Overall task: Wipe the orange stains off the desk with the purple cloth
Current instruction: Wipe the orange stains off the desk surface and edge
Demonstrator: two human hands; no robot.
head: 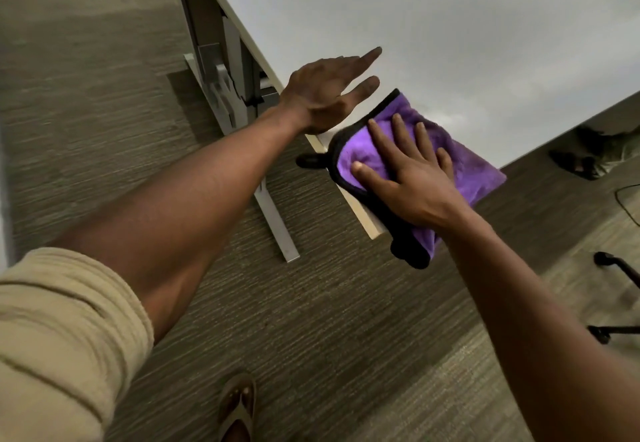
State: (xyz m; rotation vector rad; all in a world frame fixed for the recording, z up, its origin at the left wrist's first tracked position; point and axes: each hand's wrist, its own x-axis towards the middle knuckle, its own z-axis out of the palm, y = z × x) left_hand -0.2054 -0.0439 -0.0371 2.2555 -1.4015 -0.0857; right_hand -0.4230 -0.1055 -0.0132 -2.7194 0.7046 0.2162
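Observation:
A purple cloth (474, 168) with a black border lies over the near corner of the white desk (450, 26), and part of it hangs past the edge. My right hand (408, 175) presses flat on the cloth with the fingers spread. My left hand (329, 90) hovers just left of the cloth, over the desk's edge, fingers stretched out and holding nothing. No orange stain shows on the visible desk surface.
The desk's grey metal leg frame (225, 95) stands below its left edge on the striped carpet. A sandalled foot (239, 407) is at the bottom. Black chair-base legs (616, 268) sit at the right, and another sandal (575, 164) under the desk.

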